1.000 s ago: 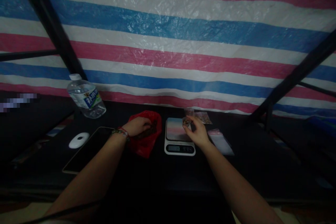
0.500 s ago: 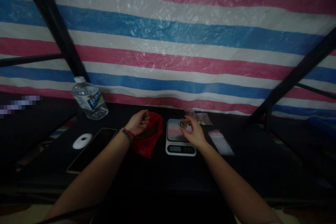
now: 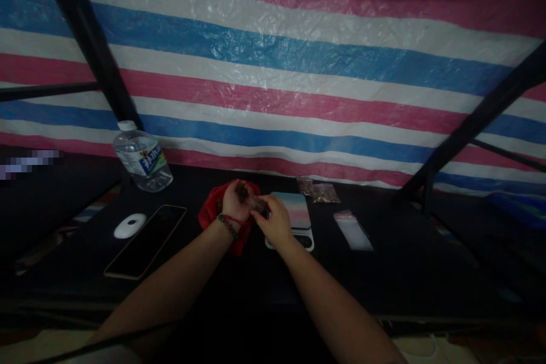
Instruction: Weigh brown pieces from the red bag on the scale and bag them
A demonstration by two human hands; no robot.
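My left hand (image 3: 236, 203) is turned palm up with its fingers curled round a small heap of dark brown dried bits (image 3: 242, 192). It is above a red bag (image 3: 207, 211), which it partly hides. Between thumb and fingers, my right hand (image 3: 275, 217) pinches a small clear plastic bag (image 3: 257, 203), its mouth close against the left palm. What is inside the bag is too blurred to tell. Behind the right hand lies a white kitchen scale (image 3: 296, 209) with a shiny top plate; the hand and wrist cover part of its display.
Two filled zip bags (image 3: 326, 193) lie behind the scale, and flat clear bags (image 3: 354, 231) to its right. On the left are a phone (image 3: 147, 242), a white round device (image 3: 130, 226) and a plastic bottle (image 3: 145, 160). Dark metal posts (image 3: 91, 45) frame a striped sheet.
My right hand has moved left from over the scale, carrying the small plastic bag to my left hand. The left hand has turned palm up and shifted slightly right, showing the brown bits.
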